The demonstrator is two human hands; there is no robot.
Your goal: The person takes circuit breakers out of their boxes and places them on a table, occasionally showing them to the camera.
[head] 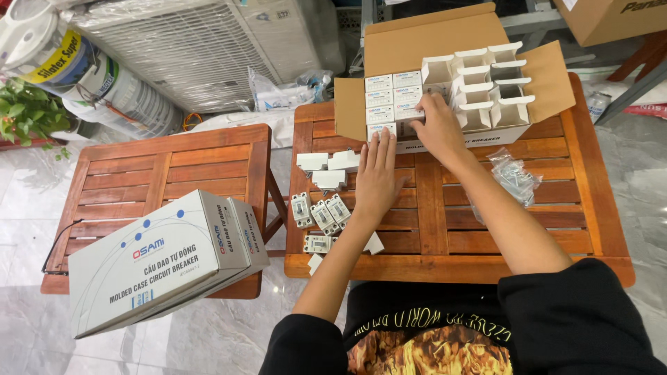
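Two slatted wooden worktops stood side by side on a pale marble floor. The one on the person's left (167, 173) carried a closed white carton (163, 260) lying tilted at its near edge; behind it were a potted plant (28, 114), paint buckets (76, 69) and a large white appliance with a grille (201, 52).

The right worktop (445, 215) held an open cardboard box (451, 83) at its far side, flaps spread. Its left half was packed with small closed white boxes (392, 97); its right half held small boxes with their lids standing open (486, 87).

The right hand (436, 125) reached into the front of the box, fingers curled down at the gap between the closed and the open small boxes; I could not tell what, if anything, they pinched. The left hand (377, 173) lay flat with fingers straight and close together, fingertips touching the box's front edge just beside the right hand.

Near the left hand lay three loose small white boxes (328, 167) and several grey circuit breakers (321, 215). A clear bag of small parts (514, 177) lay beside the right forearm.
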